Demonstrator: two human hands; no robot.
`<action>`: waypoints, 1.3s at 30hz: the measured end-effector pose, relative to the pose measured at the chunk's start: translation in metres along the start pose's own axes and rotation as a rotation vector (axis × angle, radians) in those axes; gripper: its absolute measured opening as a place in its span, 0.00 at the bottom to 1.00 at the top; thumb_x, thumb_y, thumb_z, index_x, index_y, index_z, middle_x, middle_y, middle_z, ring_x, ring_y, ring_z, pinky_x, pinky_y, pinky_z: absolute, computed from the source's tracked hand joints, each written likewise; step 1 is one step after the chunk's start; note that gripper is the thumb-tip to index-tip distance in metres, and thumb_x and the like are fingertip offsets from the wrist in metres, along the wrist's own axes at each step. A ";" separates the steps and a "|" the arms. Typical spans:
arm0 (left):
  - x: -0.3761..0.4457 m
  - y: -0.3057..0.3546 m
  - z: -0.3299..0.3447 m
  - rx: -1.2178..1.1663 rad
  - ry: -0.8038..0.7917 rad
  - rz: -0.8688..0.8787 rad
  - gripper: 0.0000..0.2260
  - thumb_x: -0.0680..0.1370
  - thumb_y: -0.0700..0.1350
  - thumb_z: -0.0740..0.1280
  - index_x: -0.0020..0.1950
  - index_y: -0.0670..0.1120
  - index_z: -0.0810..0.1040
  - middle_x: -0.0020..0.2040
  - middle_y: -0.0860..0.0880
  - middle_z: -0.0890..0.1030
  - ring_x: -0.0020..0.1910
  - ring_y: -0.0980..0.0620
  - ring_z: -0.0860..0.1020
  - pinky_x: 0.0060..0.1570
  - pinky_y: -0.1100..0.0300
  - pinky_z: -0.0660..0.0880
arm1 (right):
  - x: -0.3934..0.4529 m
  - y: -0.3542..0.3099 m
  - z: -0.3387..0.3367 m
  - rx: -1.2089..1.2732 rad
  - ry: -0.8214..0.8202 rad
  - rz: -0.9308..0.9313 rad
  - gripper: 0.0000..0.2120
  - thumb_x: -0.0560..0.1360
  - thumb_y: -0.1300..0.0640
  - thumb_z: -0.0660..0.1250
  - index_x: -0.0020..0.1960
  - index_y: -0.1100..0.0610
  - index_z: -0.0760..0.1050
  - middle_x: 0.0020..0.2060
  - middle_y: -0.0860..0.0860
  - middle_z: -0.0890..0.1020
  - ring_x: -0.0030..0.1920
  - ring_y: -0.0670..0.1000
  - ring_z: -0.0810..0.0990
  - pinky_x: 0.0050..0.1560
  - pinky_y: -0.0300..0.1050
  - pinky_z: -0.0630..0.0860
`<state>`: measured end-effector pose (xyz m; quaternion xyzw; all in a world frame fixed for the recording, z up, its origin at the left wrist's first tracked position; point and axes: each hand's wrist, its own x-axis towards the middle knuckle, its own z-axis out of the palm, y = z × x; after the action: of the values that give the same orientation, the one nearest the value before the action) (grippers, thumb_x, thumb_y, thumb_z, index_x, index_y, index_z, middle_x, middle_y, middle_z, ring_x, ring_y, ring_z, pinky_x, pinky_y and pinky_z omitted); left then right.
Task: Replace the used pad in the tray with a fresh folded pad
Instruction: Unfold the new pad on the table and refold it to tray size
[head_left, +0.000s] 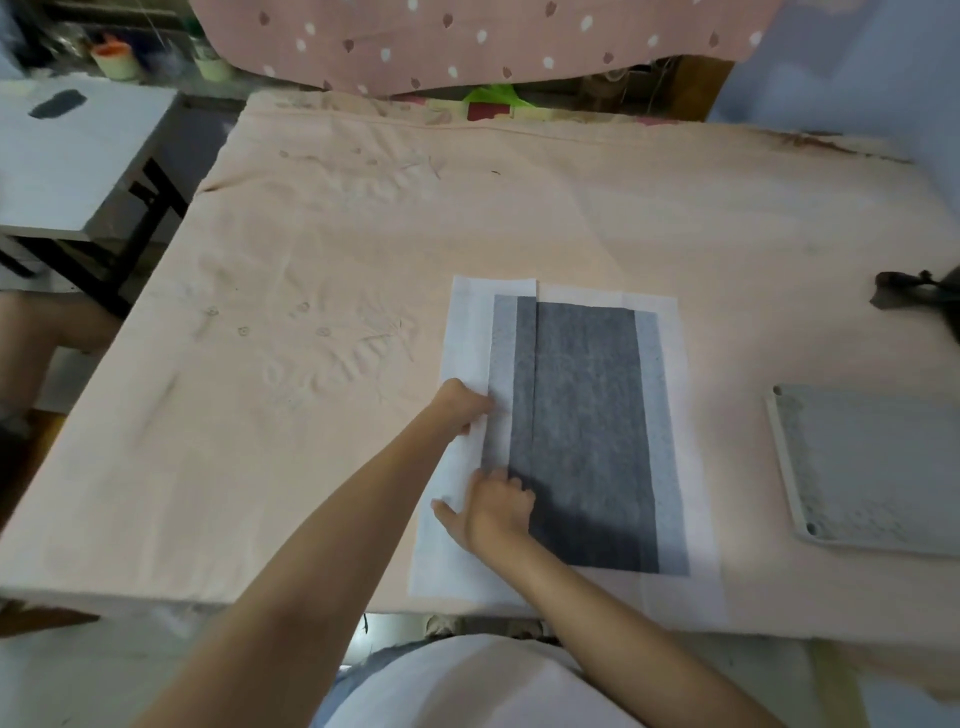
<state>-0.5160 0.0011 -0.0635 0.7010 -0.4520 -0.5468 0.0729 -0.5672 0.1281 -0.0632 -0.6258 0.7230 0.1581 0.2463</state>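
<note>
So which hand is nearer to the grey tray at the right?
The right hand. It rests on the pad near its lower left; the left hand grips the pad's left flap, farther from the tray.

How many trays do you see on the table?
1. The grey tray lies at the table's right side, right of the pad; its right end is cut off.

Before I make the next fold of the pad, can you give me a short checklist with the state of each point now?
1. Pad lies flat on the table cloth: ok.
2. Left flap is folded over along its full length: ok.
3. Left hand holds the flap's edge: ok.
4. Right hand presses the fold down: ok.
5. Right flap is folded: not ok, still flat.
6. Tray is within reach at the right: ok.
7. Tray holds no used pad: cannot tell.
</note>
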 end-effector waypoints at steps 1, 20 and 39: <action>0.001 -0.001 -0.001 0.002 -0.015 0.018 0.11 0.75 0.43 0.68 0.39 0.42 0.66 0.33 0.46 0.67 0.30 0.51 0.67 0.27 0.61 0.66 | 0.001 -0.002 0.000 -0.005 0.009 0.013 0.33 0.75 0.35 0.54 0.67 0.61 0.66 0.64 0.61 0.71 0.62 0.60 0.71 0.60 0.54 0.67; 0.009 -0.001 -0.019 -0.250 -0.085 0.135 0.13 0.74 0.39 0.70 0.39 0.44 0.65 0.46 0.44 0.72 0.47 0.45 0.73 0.34 0.57 0.74 | -0.002 -0.023 0.001 -0.058 0.008 0.184 0.26 0.77 0.46 0.59 0.65 0.65 0.67 0.60 0.61 0.70 0.57 0.58 0.72 0.55 0.53 0.75; 0.019 0.017 -0.021 -0.303 0.014 0.090 0.10 0.75 0.34 0.66 0.38 0.43 0.68 0.36 0.45 0.74 0.33 0.48 0.74 0.37 0.54 0.77 | -0.010 0.002 -0.022 0.094 0.018 0.007 0.12 0.77 0.49 0.59 0.50 0.56 0.74 0.44 0.51 0.78 0.40 0.50 0.75 0.41 0.42 0.68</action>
<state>-0.5077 -0.0302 -0.0584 0.6650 -0.3945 -0.5999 0.2054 -0.5714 0.1248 -0.0393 -0.6124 0.7340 0.1191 0.2684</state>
